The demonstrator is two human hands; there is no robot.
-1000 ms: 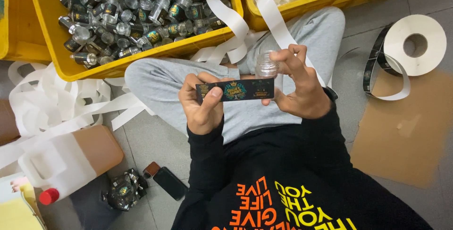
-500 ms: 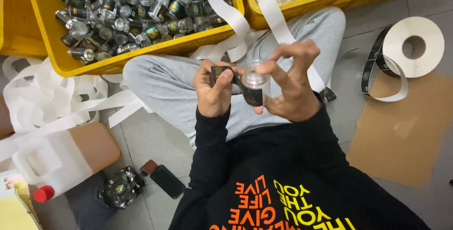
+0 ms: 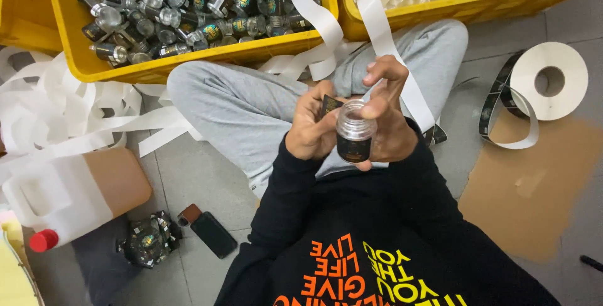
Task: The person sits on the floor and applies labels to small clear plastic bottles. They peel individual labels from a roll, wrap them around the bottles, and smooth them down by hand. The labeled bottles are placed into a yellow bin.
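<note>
Compared with half a second earlier, the small clear jar [image 3: 355, 137] is seen tipped further upright, with its dark label now wrapped round its lower half. The jar is held above the lap, clasped between both hands: the left hand [image 3: 312, 131] is closed against its side with the thumb pressed on the label, while the right hand [image 3: 388, 114] is curled round it, fingers bent over the top.
</note>
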